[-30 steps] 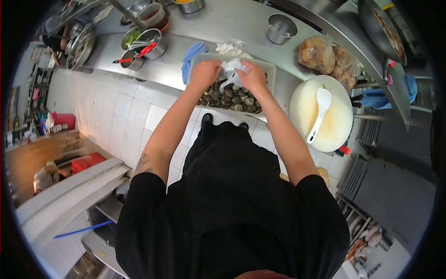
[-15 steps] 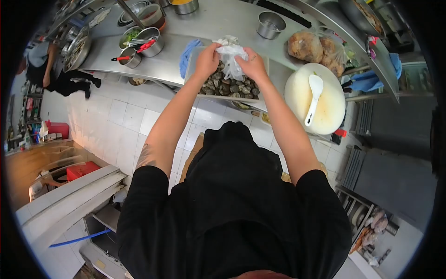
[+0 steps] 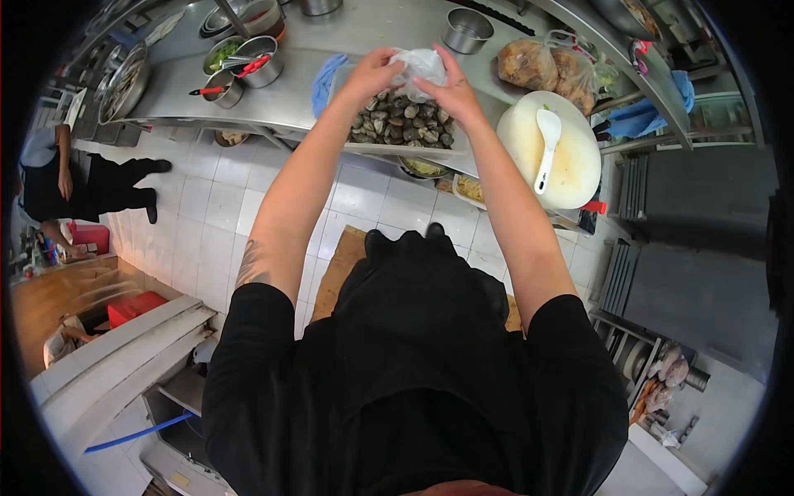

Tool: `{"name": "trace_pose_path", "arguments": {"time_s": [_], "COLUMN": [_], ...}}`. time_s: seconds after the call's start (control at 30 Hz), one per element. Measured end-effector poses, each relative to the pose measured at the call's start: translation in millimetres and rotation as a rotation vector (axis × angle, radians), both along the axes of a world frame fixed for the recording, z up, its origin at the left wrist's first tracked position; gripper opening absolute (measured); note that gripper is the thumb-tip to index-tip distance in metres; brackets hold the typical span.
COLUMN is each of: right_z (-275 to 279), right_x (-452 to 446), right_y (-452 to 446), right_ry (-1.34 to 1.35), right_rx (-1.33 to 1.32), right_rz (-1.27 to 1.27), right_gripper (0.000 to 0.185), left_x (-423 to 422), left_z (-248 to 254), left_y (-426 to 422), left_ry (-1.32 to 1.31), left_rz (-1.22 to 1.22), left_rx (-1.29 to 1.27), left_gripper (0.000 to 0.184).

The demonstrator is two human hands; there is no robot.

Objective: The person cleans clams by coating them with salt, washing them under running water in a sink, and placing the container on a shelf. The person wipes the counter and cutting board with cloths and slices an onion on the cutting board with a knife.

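Both my hands are on a crumpled clear plastic bag (image 3: 423, 64) above a tray of clams. My left hand (image 3: 372, 76) grips the bag's left side, its fingertips partly hidden by the plastic. On the other side my right hand (image 3: 451, 89) holds the bag, with the thumb pressed on its front and a finger reaching up along its edge. Below, dark-shelled clams (image 3: 403, 124) fill the pale rectangular tray (image 3: 397, 150) at the counter's front edge. What the bag contains, if anything, I cannot make out.
A blue cloth (image 3: 327, 81) lies left of the tray. Metal pots (image 3: 262, 66) stand farther left, and a metal pot (image 3: 467, 31) stands behind. Right are a round cutting board (image 3: 579, 165) with a white rice paddle (image 3: 547, 149) and bagged food (image 3: 529, 64). A person (image 3: 74, 178) stands at left.
The bag has been gathered from a hanging shape into a compact bunch, uncovering more clams. My view has shifted slightly. The person at left has moved closer to the shelf below.
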State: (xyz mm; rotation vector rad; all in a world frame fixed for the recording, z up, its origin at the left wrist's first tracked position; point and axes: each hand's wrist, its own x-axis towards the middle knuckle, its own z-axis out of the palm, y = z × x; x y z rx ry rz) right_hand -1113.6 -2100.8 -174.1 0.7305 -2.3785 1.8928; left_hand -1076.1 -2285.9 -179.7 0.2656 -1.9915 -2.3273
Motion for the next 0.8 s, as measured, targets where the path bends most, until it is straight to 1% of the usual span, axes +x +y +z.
{"name": "trace_pose_path", "arguments": {"time_s": [0.07,0.1,0.13,0.17,0.2,0.23,0.27,0.3,0.33,0.37,0.43,0.47,0.5,0.53,0.57,0.6,0.63,0.67,0.7,0.73,0.8], "right_z": [8.4,15.5,18.9,17.5,11.2,4.7,-0.9,9.0,15.8,20.8,33.8,41.9,47.8,51.4,54.2,56.6,55.9,70.7,79.4,94.4,83.6], "right_x": [3.7,3.7,2.4,-1.8,-8.1,-14.8,-24.0,-19.3,-18.8,-20.4,-21.6,-20.5,-19.2,-22.9,-24.3,-26.5,-32.1,-29.0,-31.4,-32.3,-63.2], "right_y": [-1.1,1.7,5.9,12.6,21.9,33.3,46.2,66.1,89.0,115.6,177.8,213.4,250.3,288.3,330.0,371.2,414.4,443.5,477.0,492.7,548.6], "right_ry": [0.177,0.117,0.058,-0.066,-0.064,-0.102,-0.14,-0.192,-0.193,-0.265,-0.368,-0.392,-0.331,-0.304,-0.247,-0.187,-0.114,-0.035,0.013,0.113,0.229], "right_rx": [-0.052,-0.006,0.039,-0.119,-0.127,-0.179,-0.232,-0.324,-0.33,-0.464,-0.694,-0.791,-0.809,-0.809,-0.888,-0.963,-0.945,-0.924,-0.906,-0.93,-0.843], "right_rz": [-0.024,-0.049,-0.073,-0.048,-0.041,-0.054,-0.068,-0.058,-0.056,-0.071,-0.094,-0.104,-0.117,-0.158,-0.202,-0.243,-0.306,-0.439,-0.474,-0.657,-0.846], "right_gripper": [0.045,0.041,0.038,0.036,0.036,0.035,0.034,0.033,0.033,0.033,0.033,0.034,0.035,0.035,0.038,0.04,0.046,0.048,0.047,0.043,0.04], "left_x": [-0.5,-0.7,-0.3,-0.3,-0.3,0.6,4.0,4.9,3.4,0.2,-10.9,-5.2,-15.7,-3.7,-2.8,-3.4,-5.7,-7.8,-7.7,-4.8,4.9], "left_z": [25.3,38.2,47.6,57.0,62.3,61.5,58.6,52.2,39.9,18.3,-70.0,-88.2,-155.8,-126.2,-139.4,-137.5,-138.8,-136.2,-130.4,-119.8,-114.2], "left_y": [16.5,24.1,28.7,34.8,42.2,47.8,50.7,51.8,50.4,45.1,20.3,24.2,6.4,38.3,54.4,71.6,84.3,88.5,93.8,97.7,93.3], "left_ry": [0.053,0.074,0.075,0.06,0.044,0.045,0.001,-0.043,-0.169,-0.297,-0.242,-0.331,-0.183,-0.396,-0.388,-0.418,-0.456,-0.492,-0.52,-0.52,-0.428], "left_rz": [-0.135,-0.227,-0.221,-0.285,-0.348,-0.34,-0.282,-0.223,-0.153,-0.086,-0.042,-0.057,0.005,0.008,0.1,0.108,0.125,0.046,-0.011,-0.082,-0.126], "left_rx": [-0.073,-0.096,-0.103,-0.126,-0.149,-0.158,-0.195,-0.232,-0.365,-0.495,-1.032,-0.972,-1.1,-1.244,-1.315,-1.406,-1.41,-1.402,-1.431,-1.473,-1.535], "left_gripper": [0.037,0.039,0.039,0.039,0.039,0.039,0.039,0.039,0.042,0.045,0.057,0.072,0.079,0.081,0.075,0.07,0.065,0.062,0.06,0.061,0.062]}}
